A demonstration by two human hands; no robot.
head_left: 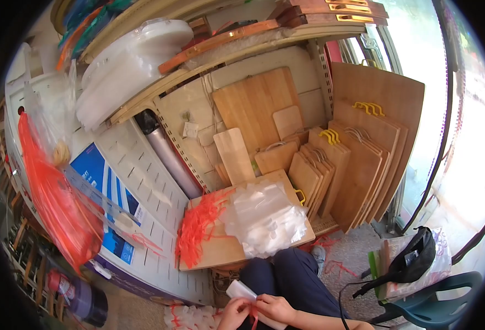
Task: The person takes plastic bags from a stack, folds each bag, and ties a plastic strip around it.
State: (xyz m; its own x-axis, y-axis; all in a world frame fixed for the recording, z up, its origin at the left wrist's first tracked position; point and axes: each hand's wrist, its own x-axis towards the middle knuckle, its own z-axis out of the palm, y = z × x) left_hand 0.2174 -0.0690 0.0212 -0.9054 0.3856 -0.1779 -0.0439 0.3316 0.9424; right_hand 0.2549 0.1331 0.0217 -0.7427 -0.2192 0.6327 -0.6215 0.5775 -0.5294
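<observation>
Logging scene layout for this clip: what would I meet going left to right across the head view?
Red plastic bags, blue-and-white printed panel, red string pile, clear plastic bags, yellow-handled cutting boards, green plastic chair.

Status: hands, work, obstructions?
Left hand, right hand close together, gripping long white bundle. Thin red ribbon at fingers. Nothing visibly blocking; clear plastic sheets and shredded red ribbon pile lie beyond knees.

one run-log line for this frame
left hand: on white item | right hand: same item | between hands: red strip | board ahead: red strands, clear plastic
</observation>
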